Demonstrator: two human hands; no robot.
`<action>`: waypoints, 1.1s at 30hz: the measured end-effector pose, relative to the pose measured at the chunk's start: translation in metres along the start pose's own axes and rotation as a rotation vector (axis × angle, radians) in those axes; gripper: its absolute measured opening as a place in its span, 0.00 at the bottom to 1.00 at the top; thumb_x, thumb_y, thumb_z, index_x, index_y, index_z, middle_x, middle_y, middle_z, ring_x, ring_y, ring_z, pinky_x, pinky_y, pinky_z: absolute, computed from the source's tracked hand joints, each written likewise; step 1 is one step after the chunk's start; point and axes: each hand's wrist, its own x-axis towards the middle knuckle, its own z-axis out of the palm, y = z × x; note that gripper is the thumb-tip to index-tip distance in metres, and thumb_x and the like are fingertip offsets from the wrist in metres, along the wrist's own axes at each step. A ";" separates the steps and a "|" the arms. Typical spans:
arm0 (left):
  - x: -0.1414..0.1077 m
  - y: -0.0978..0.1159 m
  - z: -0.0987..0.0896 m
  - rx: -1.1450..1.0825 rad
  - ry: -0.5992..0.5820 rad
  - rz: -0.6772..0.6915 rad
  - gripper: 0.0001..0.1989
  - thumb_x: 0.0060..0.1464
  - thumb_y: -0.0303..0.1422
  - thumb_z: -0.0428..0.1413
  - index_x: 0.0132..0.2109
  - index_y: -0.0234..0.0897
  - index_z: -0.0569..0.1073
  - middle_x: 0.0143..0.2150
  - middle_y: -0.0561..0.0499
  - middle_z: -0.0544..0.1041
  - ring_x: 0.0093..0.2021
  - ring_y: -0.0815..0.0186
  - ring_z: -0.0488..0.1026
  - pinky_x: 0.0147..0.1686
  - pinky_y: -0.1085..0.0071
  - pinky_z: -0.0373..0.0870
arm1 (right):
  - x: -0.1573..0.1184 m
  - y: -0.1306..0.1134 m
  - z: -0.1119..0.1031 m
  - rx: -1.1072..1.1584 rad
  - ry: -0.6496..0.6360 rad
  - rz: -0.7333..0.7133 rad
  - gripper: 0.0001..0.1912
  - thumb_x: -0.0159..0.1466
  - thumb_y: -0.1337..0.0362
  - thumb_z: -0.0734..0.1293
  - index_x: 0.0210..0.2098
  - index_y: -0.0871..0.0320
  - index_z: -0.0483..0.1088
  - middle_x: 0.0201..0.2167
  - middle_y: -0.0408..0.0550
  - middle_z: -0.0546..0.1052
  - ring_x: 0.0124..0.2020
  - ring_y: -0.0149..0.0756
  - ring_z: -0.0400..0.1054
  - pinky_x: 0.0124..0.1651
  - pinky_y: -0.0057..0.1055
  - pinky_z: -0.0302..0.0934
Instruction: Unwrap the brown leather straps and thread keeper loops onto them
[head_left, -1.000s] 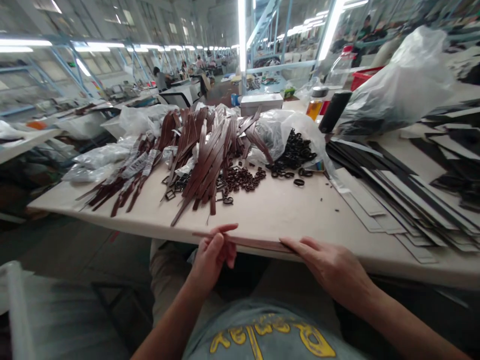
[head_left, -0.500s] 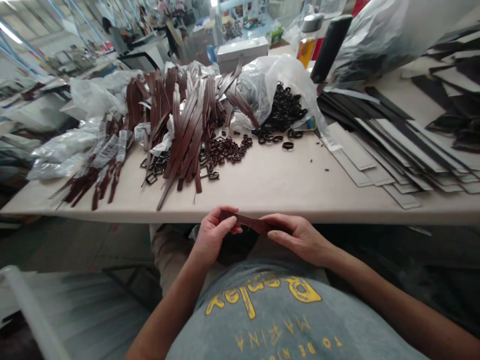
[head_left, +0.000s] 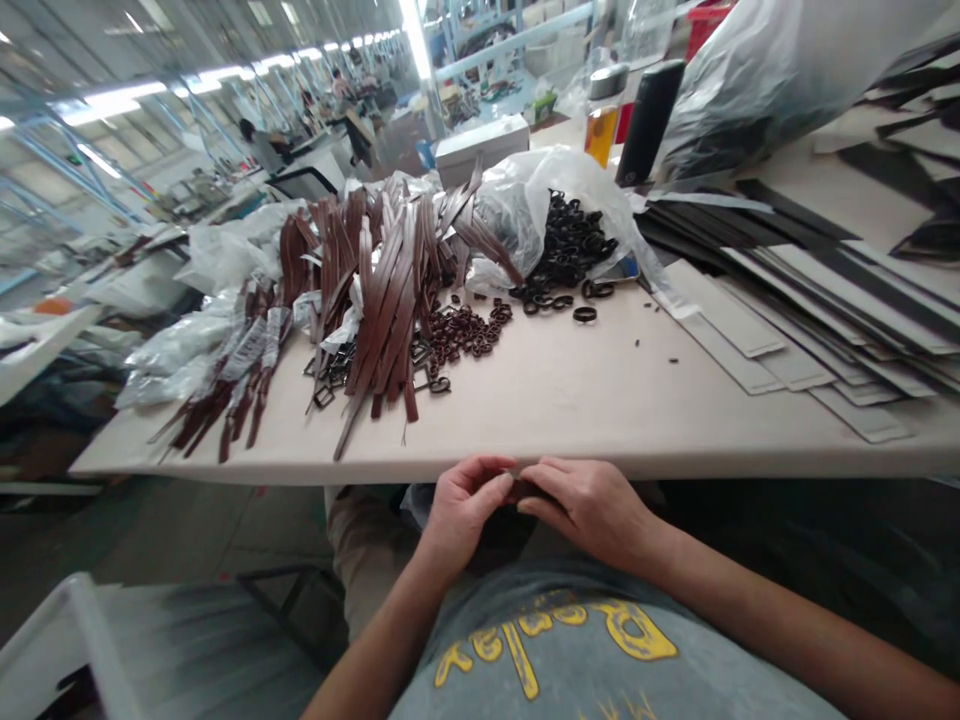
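Just below the near edge of the table, my left hand (head_left: 474, 500) and my right hand (head_left: 589, 500) are close together, fingertips almost touching. Both are closed on a dark brown leather strap (head_left: 528, 489), of which only a short dark bit shows between the fingers; the rest is hidden by my hands. Across the table in front lies a heap of similar brown straps (head_left: 390, 310). Beside it are small brown loops (head_left: 469, 330) and several dark metal buckles (head_left: 330, 375).
Black rings (head_left: 570, 240) spill from a clear plastic bag (head_left: 517, 200). Flat black and white strips (head_left: 795, 300) cover the right side. A dark bottle (head_left: 649, 125) and a jar of amber liquid (head_left: 602, 120) stand at the back. A chair (head_left: 90, 640) is at lower left.
My hands have come closer together, covering most of the strap that was stretched between them. The camera view has tilted, so the table sits lower in the picture.
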 end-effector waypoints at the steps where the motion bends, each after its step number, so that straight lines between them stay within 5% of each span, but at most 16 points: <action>1: 0.001 0.000 0.000 -0.007 -0.003 -0.006 0.14 0.48 0.37 0.66 0.41 0.35 0.78 0.30 0.53 0.76 0.29 0.72 0.71 0.33 0.75 0.69 | -0.001 0.000 0.001 -0.016 0.010 -0.007 0.18 0.71 0.55 0.58 0.36 0.59 0.72 0.29 0.48 0.76 0.29 0.37 0.71 0.31 0.31 0.58; 9: 0.005 0.003 0.004 0.037 -0.075 -0.018 0.23 0.47 0.38 0.66 0.49 0.34 0.75 0.26 0.55 0.72 0.26 0.74 0.66 0.29 0.78 0.62 | 0.001 0.002 0.003 0.000 -0.041 -0.028 0.22 0.73 0.56 0.54 0.30 0.58 0.68 0.25 0.47 0.75 0.26 0.35 0.69 0.29 0.30 0.54; 18: 0.004 0.017 0.004 0.127 -0.267 -0.095 0.17 0.49 0.35 0.65 0.45 0.33 0.77 0.31 0.51 0.75 0.30 0.71 0.70 0.33 0.75 0.65 | -0.007 0.006 -0.009 0.242 -0.173 0.086 0.18 0.71 0.55 0.56 0.30 0.57 0.67 0.26 0.46 0.76 0.26 0.34 0.68 0.29 0.28 0.56; 26: 0.012 0.011 -0.001 0.361 -0.303 -0.024 0.21 0.50 0.30 0.62 0.52 0.37 0.75 0.31 0.54 0.75 0.28 0.72 0.67 0.29 0.76 0.62 | -0.011 0.011 0.006 0.115 -0.191 0.039 0.17 0.72 0.58 0.55 0.32 0.57 0.67 0.27 0.48 0.77 0.28 0.39 0.73 0.29 0.31 0.57; 33: 0.008 0.016 -0.006 0.259 -0.412 -0.114 0.16 0.49 0.30 0.63 0.47 0.35 0.78 0.40 0.46 0.80 0.38 0.65 0.76 0.39 0.71 0.70 | -0.016 0.013 0.007 0.147 -0.225 0.066 0.19 0.73 0.58 0.53 0.32 0.57 0.69 0.27 0.48 0.78 0.26 0.36 0.73 0.28 0.30 0.56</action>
